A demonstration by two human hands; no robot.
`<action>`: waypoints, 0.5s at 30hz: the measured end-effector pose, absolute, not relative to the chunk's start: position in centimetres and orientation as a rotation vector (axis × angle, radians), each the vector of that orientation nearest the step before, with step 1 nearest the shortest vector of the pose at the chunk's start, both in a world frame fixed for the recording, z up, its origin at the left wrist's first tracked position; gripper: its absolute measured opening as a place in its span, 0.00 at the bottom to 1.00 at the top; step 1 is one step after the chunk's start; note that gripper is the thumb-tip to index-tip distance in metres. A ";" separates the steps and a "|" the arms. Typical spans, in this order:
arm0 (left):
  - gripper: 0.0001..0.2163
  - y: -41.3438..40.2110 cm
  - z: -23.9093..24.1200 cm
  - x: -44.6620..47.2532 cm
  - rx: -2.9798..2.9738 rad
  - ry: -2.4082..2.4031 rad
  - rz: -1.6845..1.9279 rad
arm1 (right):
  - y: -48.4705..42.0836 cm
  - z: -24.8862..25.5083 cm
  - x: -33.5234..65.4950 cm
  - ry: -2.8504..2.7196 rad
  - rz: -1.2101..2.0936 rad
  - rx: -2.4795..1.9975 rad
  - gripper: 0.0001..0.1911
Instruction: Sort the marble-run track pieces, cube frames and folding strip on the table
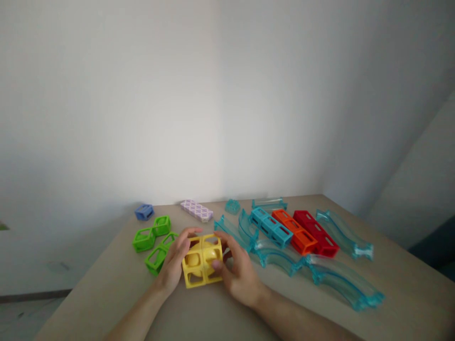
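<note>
**Yellow cube blocks, held in both hands**

Left hand (175, 264) and right hand (239, 273) clasped opposite sides of the yellow cube blocks (202, 263), at the near middle of the table (106, 293). Just left lay green frames (144, 239). To the right were clear blue track pieces (341, 279) and blue (270, 226), orange (295, 232) and red bars (316, 233). Behind were a lilac lattice bar (196, 210) and a small blue cube (144, 211).

The left hand (174, 265) and the right hand (240, 275), both bare, seen from the head camera. Behind each grip the wrist is bare too, and the left forearm (138, 316) and the right forearm (296, 318) run uncovered to the frame's lower edge. At the right grip one thumbnail shows, cut short; finer detail is too blurred to tell.
</note>
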State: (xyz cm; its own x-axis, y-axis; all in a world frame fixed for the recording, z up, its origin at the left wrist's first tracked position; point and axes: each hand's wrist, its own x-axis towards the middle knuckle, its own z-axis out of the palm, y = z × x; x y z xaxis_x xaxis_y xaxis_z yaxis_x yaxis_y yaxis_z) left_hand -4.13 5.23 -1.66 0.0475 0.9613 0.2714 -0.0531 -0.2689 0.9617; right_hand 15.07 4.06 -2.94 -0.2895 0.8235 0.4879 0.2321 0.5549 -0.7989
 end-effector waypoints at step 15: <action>0.23 4.4 -1.0 -3.9 1.594 1.086 1.283 | 3.3 -0.7 15.4 -1.969 0.453 -1.007 0.27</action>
